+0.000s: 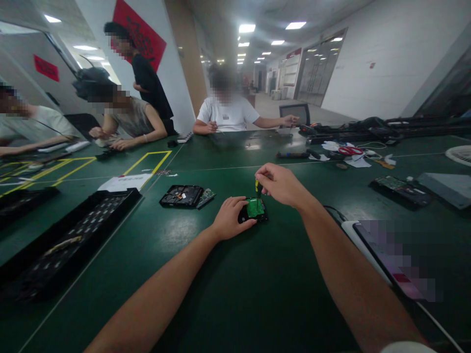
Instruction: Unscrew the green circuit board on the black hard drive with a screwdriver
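Observation:
My right hand (276, 184) grips a screwdriver (258, 188) with a yellow and black handle, fingers closed round its top. The tool stands nearly upright, its lower end over a green circuit board (254, 208); whether the tip sits in a screw is too small to see. That board lies in a black casing (262, 218) on the table. My left hand (232, 217) clasps the casing's left side, thumb along the near edge and fingers over the far edge. Left of it, an open black housing (181, 195) rests beside a loose small circuit board (205, 197).
A long black tray (73, 235) of small parts stands on the green table (235, 294) at left. A phone (395, 264), another black device (400, 190) and a grey box (447, 189) lie at right. Red-handled scissors (350, 151) are farther back. Several people sit or stand around.

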`<state>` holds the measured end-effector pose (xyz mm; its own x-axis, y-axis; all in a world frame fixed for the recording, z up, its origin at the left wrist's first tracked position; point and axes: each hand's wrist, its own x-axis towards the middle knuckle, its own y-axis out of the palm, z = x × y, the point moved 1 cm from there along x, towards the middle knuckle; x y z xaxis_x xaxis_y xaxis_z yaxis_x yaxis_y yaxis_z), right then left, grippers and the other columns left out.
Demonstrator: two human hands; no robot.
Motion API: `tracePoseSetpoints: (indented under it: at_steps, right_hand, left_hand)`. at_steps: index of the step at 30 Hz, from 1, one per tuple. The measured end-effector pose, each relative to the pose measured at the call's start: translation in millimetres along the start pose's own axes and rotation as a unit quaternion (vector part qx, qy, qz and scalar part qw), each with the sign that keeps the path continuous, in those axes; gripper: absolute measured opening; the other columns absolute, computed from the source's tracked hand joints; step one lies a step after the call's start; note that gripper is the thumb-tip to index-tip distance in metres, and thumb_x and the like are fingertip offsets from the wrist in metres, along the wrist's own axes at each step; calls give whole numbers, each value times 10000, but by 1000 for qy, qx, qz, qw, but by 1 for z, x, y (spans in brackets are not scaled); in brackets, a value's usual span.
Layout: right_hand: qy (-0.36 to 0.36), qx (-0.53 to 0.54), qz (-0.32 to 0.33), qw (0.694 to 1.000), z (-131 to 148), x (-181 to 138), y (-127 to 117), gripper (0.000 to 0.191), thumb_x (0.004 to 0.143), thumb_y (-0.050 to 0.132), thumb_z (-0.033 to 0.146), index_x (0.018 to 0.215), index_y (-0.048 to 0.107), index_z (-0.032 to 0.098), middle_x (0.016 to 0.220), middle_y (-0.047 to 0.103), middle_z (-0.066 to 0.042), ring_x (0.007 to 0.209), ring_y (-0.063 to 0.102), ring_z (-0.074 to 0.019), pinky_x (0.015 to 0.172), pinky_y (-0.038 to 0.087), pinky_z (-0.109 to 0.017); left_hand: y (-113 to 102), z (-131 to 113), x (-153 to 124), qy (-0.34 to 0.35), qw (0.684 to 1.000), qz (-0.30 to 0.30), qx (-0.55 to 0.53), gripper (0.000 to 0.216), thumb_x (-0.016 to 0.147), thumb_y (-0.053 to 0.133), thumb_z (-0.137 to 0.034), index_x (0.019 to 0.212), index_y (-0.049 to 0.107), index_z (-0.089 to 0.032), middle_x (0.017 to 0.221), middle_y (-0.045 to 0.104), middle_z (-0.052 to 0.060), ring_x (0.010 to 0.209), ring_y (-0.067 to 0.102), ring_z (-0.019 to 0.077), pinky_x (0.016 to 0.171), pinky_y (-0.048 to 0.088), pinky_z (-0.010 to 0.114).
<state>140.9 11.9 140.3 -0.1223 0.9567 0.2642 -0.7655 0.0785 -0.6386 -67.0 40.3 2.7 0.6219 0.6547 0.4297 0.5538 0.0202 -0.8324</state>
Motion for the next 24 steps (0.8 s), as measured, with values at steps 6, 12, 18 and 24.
tracePoseSetpoints:
  at_steps: [6,12,18,24]
  right_hand:
    - [-40,-34,13,999,5,-1,-5,178,969,599,348,945,697,202,906,746,-38,689,647,-146,664,482,-274]
    - [1,30,12,999,3,-3,-3,178,937,670,343,1020,630,191,1006,750,-69,566,656,-113,531,497,-245]
    - [24,122,41,991,-3,1,5,102,991,579,295,1027,597,201,927,717,-54,608,695,-134,510,538,-236]
    - [8,76,48,996,-4,2,1,179,998,542,307,1043,695,226,857,704,-32,676,665,-145,534,516,-229]
  left_hand:
    - [2,1,0,-2,1000,0,3,644,867,688,-640,1348,597,-222,1411,597,142,1319,546,336,1155,396,548]
    - [0,0,0,-4,1000,4,5,633,863,694,-636,1343,596,-234,1413,597,138,1318,548,349,1150,394,565]
    - [0,0,1,-3,1000,5,4,638,859,698,-633,1342,595,-229,1406,600,141,1306,557,342,1155,392,561]
    - [2,2,0,-4,1000,2,1,642,858,699,-634,1347,594,-232,1422,590,143,1313,550,350,1150,392,573]
